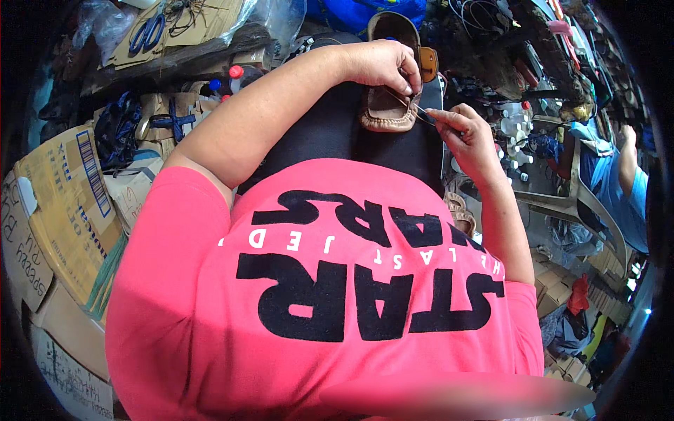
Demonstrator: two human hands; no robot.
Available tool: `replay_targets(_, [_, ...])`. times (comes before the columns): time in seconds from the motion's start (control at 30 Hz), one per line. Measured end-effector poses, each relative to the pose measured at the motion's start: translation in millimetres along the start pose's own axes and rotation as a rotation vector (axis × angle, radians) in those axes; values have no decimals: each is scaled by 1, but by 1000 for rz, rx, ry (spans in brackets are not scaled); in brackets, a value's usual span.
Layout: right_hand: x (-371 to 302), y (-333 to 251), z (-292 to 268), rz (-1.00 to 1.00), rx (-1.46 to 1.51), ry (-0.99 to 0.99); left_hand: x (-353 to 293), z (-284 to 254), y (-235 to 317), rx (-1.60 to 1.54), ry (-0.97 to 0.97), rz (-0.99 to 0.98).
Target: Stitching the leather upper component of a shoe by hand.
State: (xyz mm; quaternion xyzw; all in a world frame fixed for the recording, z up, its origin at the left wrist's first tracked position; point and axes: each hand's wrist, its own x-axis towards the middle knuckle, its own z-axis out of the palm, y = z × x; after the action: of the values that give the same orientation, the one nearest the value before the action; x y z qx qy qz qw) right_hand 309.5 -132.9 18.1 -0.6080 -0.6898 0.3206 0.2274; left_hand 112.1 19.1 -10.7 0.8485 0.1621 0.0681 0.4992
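Note:
A brown moccasin-style shoe [388, 125] with a gathered, stitched toe rests over my dark-clothed lap, its toe toward me. My left hand [386, 64] lies across the shoe, thumb and fingertips pinched together at the right side of its opening. Whether they grip the shoe's edge or a thread is hard to see. Just right of the toe, my right hand [469, 137] pinches a thin pale thread [421, 110] that runs to the shoe beside my left fingertips. A needle cannot be made out. A tan leather piece [428, 63] with a round fastener sits against the shoe's right side.
Blue-handled scissors [147, 34] lie on cardboard at the far left. Cardboard boxes [70, 203] stack up at left. Small white bottles [518, 144] and a chair [583, 189] are at right, near another person's arm [627, 158]. More brown shoes [460, 214] lie below my right forearm.

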Motion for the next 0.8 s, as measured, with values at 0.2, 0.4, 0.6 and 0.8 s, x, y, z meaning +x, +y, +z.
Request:
replay_targets(0.2, [4, -2, -5, 9, -70, -39, 0, -2, 4, -4, -39, -17])
replay_targets(0.4, [15, -14, -12, -40, -146, -79, 4, -3, -1, -32, -82, -18])
replay_targets(0.6, [30, -12, -14, -66, -62, -168, 7, -2, -5, -50, -88, -28])
replay_targets(0.8, [40, 19, -14, 85, 311, -299, 6, -2, -12, 60, -80, 103])
